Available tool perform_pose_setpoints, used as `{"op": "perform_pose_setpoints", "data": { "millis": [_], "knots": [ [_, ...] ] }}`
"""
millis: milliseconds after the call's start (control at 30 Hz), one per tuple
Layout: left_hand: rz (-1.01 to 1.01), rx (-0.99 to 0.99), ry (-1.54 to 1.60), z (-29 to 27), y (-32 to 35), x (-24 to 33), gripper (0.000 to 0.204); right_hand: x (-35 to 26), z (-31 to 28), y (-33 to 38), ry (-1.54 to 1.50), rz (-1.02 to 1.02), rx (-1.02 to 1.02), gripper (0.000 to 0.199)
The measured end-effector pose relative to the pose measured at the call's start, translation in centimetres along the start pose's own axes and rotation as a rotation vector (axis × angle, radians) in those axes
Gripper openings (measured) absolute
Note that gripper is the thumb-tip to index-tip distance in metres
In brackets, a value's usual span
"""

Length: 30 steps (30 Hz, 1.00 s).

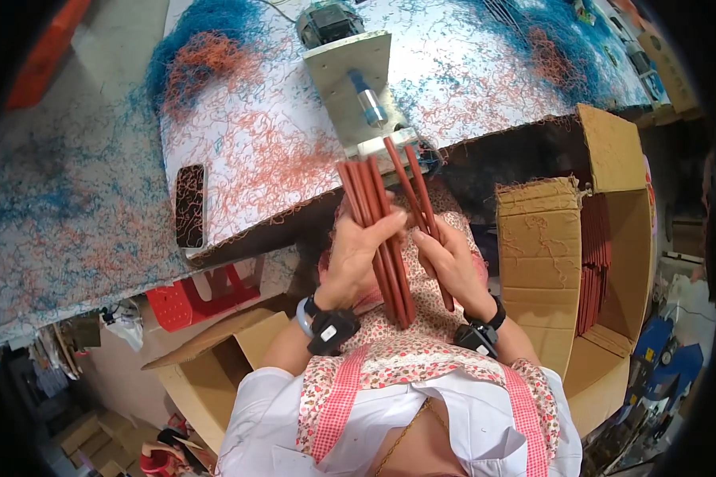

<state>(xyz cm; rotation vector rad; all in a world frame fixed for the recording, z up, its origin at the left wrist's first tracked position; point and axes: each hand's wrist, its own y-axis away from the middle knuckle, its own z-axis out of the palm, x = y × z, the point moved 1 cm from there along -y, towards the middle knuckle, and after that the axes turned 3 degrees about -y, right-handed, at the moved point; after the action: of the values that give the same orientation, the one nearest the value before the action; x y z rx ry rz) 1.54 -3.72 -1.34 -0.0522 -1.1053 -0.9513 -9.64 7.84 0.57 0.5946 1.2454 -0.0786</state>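
Observation:
My left hand [353,253] is closed round a bundle of several reddish-brown sticks [367,195], which slant over my lap with their top ends toward the table. Beside it my right hand [452,261] grips two sticks of the same kind [406,184], held apart from the bundle. The tops of these two come close to the near end of a small motor-driven machine [346,75]. Its metal spindle [369,106] points toward me, and I cannot tell whether it turns. My palms hide the middle of the sticks.
Orange and blue shavings [215,67] cover the white table [294,119]. A phone [190,207] lies near its edge. At my right stands an open cardboard box [539,270] with stacked sticks [595,262]. Another carton [215,370] and a red plastic stool [203,294] are at my left.

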Motion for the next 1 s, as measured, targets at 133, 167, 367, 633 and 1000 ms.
{"op": "perform_pose_setpoints", "data": {
  "millis": [133, 167, 367, 633, 1000],
  "knots": [
    [-0.229, 0.009, 0.103, 0.0, 3.2, -0.7, 0.036, -0.9, -0.1, -1.6, 0.016, -0.059, -0.008, 0.031],
    [-0.189, 0.000, 0.106, -0.2, 3.4, -1.5, 0.031, -1.5, 0.0, -1.6, 0.056, -0.050, -0.006, 0.032],
    [-0.210, -0.001, 0.049, -1.1, 3.8, -1.5, 0.028, -1.1, -0.2, -0.4, 0.050, -0.016, -0.023, 0.030],
    [-0.060, 0.037, -0.023, 0.0, 2.7, 0.3, 0.027, -1.1, -0.1, -2.1, 0.076, -0.021, -0.013, 0.029],
    [0.069, 0.069, -0.067, 1.8, -1.0, -0.2, 0.017, 1.2, 0.7, 1.4, 0.037, -0.142, 0.089, 0.036]
  ]
}}
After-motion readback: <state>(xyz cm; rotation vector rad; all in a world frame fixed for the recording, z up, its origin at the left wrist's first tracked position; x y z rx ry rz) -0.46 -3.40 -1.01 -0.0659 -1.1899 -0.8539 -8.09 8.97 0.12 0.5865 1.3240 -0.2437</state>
